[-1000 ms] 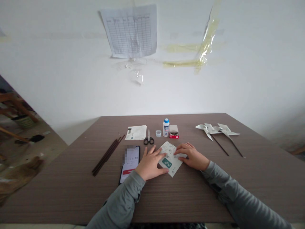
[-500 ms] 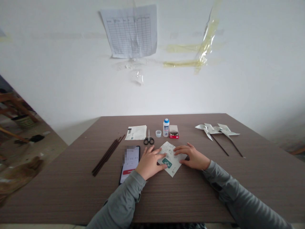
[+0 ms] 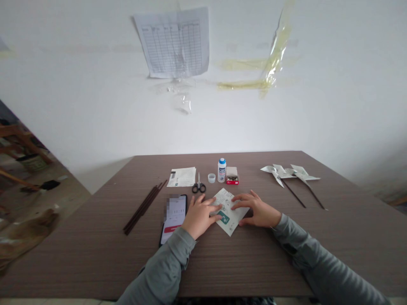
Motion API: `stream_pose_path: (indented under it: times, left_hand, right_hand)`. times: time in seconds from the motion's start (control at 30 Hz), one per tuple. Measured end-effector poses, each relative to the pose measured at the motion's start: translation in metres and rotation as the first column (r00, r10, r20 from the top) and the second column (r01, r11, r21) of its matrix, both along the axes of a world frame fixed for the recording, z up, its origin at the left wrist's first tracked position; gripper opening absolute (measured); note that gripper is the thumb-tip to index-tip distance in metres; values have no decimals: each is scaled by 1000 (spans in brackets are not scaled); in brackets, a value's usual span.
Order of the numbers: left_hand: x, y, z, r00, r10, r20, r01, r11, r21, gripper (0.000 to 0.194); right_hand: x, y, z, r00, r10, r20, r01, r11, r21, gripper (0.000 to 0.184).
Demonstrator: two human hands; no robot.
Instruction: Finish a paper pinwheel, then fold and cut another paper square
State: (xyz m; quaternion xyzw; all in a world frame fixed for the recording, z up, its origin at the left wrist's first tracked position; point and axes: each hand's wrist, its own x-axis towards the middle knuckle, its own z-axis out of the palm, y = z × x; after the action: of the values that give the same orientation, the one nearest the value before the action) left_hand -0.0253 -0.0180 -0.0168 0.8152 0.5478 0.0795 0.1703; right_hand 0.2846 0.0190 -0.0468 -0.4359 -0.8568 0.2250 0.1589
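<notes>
Two hands, the left hand [image 3: 200,217] and the right hand [image 3: 258,212], are laid with fingers spread, nothing pinched, on a printed paper sheet [image 3: 230,222], which is held flat near the middle of the bench [image 3: 95,258]

**Things on the Bench [image 3: 79,258]**

The left hand [image 3: 200,217] and right hand [image 3: 257,214] lie on a paper square [image 3: 229,220]. A phone [image 3: 174,220] and thin sticks [image 3: 143,207] are to the left. Scissors [image 3: 199,186], a bottle [image 3: 221,170] and a small box [image 3: 232,175] sit behind it. Paper pinwheels [image 3: 289,173] lie far right.
</notes>
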Motion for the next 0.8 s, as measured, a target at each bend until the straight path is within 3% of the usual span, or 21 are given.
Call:
stream_pose_path:
  times: [0.2,0.33,0.47,0.63,0.8]
  left_hand:
    - [-1,1,-2,1000,-1,4,1,1000,17,43]
    - [-4,1,0,999,-30,14,31,999,-24,46]
    - [-7,-2,6,998,-68,11,69,996,-64,56]
    - [-8,-1,9,998,-69,14,70,995,-74,62]
    - [-6,2,3,998,47,47,-48,999,22,30]
  right_hand:
    - [1,2,-7,998,37,-47,-36,999,20,26]
    - [2,5,-16,998,43,-41,-42,998,43,1]
    - [2,6,-13,994,106,-41,-104,994,37,12]
    - [-3,2,-6,999,16,-34,-13,995,97,16]
    - [-7,2,-8,998,-24,-65,29,996,82,15]
